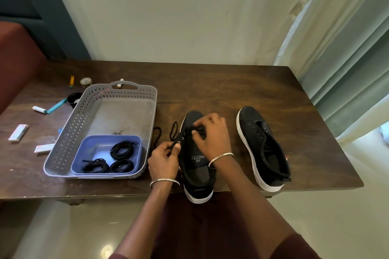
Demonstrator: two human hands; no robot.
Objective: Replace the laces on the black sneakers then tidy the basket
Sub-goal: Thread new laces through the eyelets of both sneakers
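The person works at the near edge of the tabletop (231, 90). One black sneaker (199, 174) stands there, its heel hanging over that edge and its toe pointing to the far edge. The left hand (165, 159) pinches a black lace (156, 137) between thumb and fingers, right beside an eyelet on the shoe's left side. The right hand (212, 134) lies over the front eyelets, fingers curled down onto the same lace. Slack loops of the lace rest on the wood between the shoe and the basket (63, 132). Each wrist bears a thin silver bangle (221, 156).

The second sneaker (263, 147) lies near the right edge, well apart from the first, with its eyelets bare.

The grey perforated basket sits towards the near left, its long side running to the far edge. In its near end stands a blue tray (83, 153) holding three coiled spare laces (123, 149).

Small clutter lies along the left edge and the far left corner: a white packet (18, 132), a white tube (40, 109), a black tape roll (74, 97) and a small clock (85, 81).
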